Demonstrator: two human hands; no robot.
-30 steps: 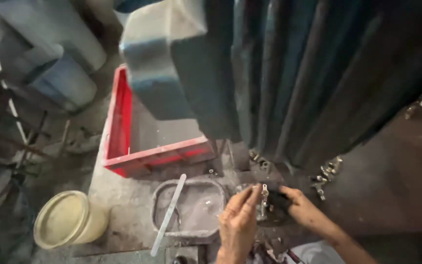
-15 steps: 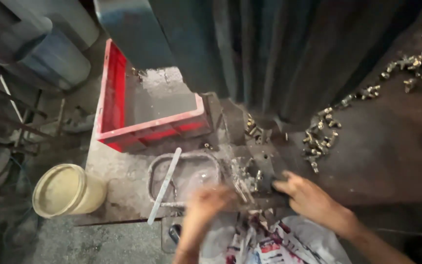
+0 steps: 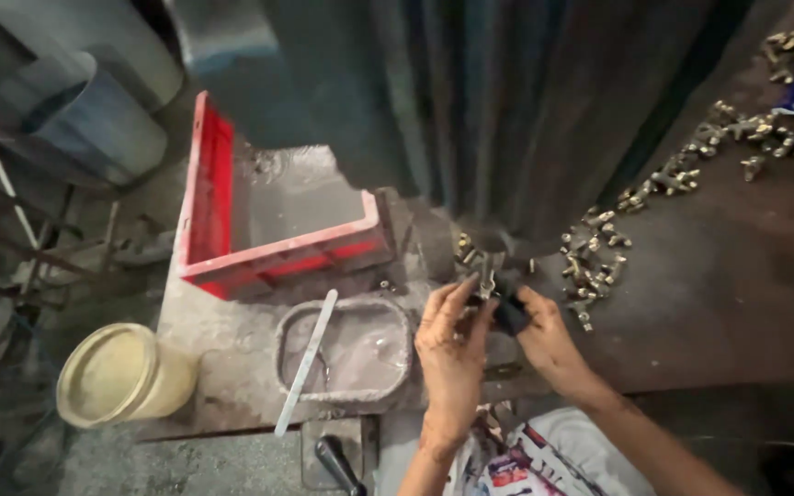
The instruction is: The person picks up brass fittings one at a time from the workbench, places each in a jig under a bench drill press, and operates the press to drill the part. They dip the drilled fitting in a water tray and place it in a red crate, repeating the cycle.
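Cream bucket (image 3: 121, 386) sitting off the bench's left edge; red crate (image 3: 273, 216) and grey tray (image 3: 346, 349) resting beside. Left hand (image 3: 452, 354) pinching a small brass fitting (image 3: 486, 271), standing upright directly above its fingertips; right hand (image 3: 544, 335) gripping something dark, just right, equally near. Loose fittings (image 3: 599, 243) lying rightward.

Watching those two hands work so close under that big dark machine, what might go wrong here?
Both the left hand and right hand pinch a small metal fitting right beneath the machine; fingers might get caught. Loose brass fittings lie scattered nearby and may be knocked off. The liquid-filled tray beside the left wrist could spill.
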